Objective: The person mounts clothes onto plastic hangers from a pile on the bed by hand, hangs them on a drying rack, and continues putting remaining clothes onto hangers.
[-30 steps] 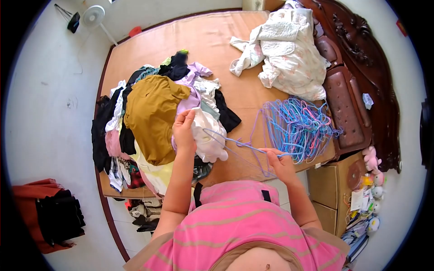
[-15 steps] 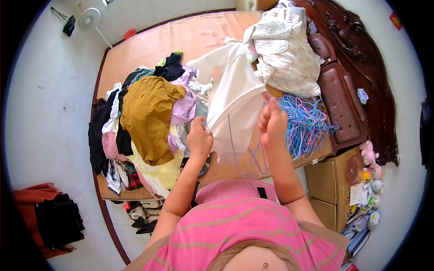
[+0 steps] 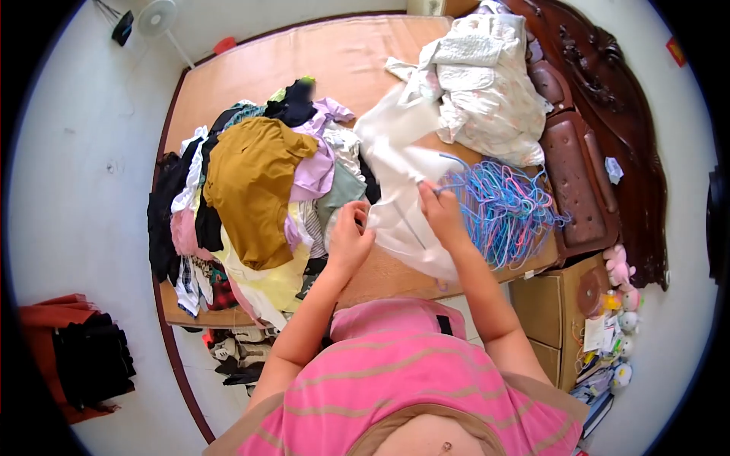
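Note:
A thin, sheer white garment (image 3: pixel 407 171) is spread above the bed between my hands, its far part trailing toward the white bedding. My left hand (image 3: pixel 351 237) has its fingers curled at the garment's left edge. My right hand (image 3: pixel 442 216) is closed on the garment's right side, beside a heap of blue, pink and purple hangers (image 3: pixel 506 216). A dark straight line, apparently part of a hanger, shows through the cloth. Left of my left hand lies a pile of clothes, with a mustard-brown garment (image 3: pixel 255 190) on top and a lilac one (image 3: pixel 313 171) beside it.
The bed (image 3: pixel 334 49) has a dark carved headboard (image 3: pixel 608 83) on the right. White patterned bedding (image 3: pixel 490 99) is heaped near it. A wooden cabinet (image 3: pixel 544 311) and small plush toys (image 3: pixel 620 266) are at lower right. A white fan (image 3: pixel 157 19) stands at far left.
Both hands have shifted: the left a little right and down, the right left and down, closer together. The white garment has dropped and slackened, its lower part swinging right.

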A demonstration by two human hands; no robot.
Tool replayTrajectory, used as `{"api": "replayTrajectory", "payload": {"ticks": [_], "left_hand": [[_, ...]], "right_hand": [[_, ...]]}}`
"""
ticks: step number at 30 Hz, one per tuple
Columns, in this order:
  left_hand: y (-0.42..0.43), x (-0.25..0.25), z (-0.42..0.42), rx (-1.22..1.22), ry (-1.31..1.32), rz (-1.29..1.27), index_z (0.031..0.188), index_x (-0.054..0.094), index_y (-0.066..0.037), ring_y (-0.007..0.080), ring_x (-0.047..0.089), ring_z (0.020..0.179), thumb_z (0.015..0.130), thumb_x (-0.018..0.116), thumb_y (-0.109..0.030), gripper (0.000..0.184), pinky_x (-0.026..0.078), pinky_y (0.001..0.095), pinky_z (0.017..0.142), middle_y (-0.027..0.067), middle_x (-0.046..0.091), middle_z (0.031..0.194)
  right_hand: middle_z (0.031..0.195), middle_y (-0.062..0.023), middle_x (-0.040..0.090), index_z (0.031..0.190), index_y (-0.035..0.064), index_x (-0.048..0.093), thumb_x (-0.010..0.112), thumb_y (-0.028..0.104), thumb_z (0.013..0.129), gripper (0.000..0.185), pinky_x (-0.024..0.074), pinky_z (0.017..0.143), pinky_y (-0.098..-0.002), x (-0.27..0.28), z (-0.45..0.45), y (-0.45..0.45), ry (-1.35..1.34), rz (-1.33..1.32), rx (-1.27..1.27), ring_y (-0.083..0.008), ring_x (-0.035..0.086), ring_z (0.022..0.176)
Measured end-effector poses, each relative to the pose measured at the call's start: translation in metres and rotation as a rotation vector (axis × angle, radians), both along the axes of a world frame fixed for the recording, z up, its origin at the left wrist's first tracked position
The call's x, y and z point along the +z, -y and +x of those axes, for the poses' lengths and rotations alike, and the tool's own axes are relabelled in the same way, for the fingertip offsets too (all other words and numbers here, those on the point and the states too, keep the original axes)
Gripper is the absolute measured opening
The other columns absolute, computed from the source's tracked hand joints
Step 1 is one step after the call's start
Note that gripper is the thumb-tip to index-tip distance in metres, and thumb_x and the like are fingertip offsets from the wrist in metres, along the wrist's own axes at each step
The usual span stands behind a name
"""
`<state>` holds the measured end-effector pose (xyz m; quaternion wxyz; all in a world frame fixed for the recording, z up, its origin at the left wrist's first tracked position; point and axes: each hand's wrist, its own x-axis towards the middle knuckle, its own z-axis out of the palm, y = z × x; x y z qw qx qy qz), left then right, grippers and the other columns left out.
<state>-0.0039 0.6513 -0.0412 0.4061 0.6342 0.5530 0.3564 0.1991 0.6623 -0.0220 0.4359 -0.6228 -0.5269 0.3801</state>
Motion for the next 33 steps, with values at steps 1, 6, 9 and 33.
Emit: {"api": "replayTrajectory", "payload": {"ticks": [1, 6, 9, 33], "left_hand": [[-0.002, -0.001, -0.004, 0.053, -0.025, 0.062, 0.121, 0.045, -0.006, 0.0235, 0.059, 0.077, 0.070, 0.064, 0.000, 0.055, 0.049, 0.0349, 0.068, 0.0127, 0.049, 0.104], [-0.017, -0.004, -0.031, 0.190, -0.320, 0.426, 0.131, 0.042, -0.016, 0.0279, 0.060, 0.078, 0.065, 0.074, 0.000, 0.074, 0.050, 0.0371, 0.069, 0.0118, 0.047, 0.119], [-0.024, -0.038, -0.062, 0.154, -0.289, 0.210, 0.093, 0.066, -0.009, 0.0291, 0.061, 0.071, 0.075, 0.069, -0.015, 0.019, 0.047, 0.0386, 0.063, 0.0100, 0.062, 0.079], [-0.062, -0.158, -0.168, 0.368, -0.578, 0.026, 0.086, 0.067, -0.007, 0.0274, 0.060, 0.081, 0.077, 0.064, -0.012, 0.011, 0.048, 0.0364, 0.073, 0.0094, 0.062, 0.085]], "right_hand": [[0.056, -0.0045, 0.046, 0.096, -0.0010, 0.064, 0.051, 0.024, 0.095, 0.028, 0.0358, 0.052, -0.0304, 0.010, 0.002, 0.008, -0.004, -0.001, 0.013, -0.0107, 0.044, 0.054], [0.056, 0.0005, 0.046, 0.107, 0.0014, 0.066, 0.055, 0.021, 0.093, 0.027, 0.0356, 0.050, -0.0260, 0.087, 0.022, 0.042, 0.087, -0.176, 0.432, -0.0058, 0.042, 0.056], [0.057, 0.0035, 0.048, 0.104, 0.0006, 0.067, 0.056, 0.019, 0.092, 0.025, 0.0330, 0.049, -0.0244, 0.098, 0.048, 0.034, 0.110, -0.321, 0.415, -0.0046, 0.039, 0.055], [0.063, -0.0018, 0.047, 0.105, 0.0234, 0.069, 0.070, 0.013, 0.073, 0.034, 0.0443, 0.051, -0.0340, -0.004, 0.003, -0.233, 0.918, 1.003, 0.261, -0.0181, 0.052, 0.056]]}}
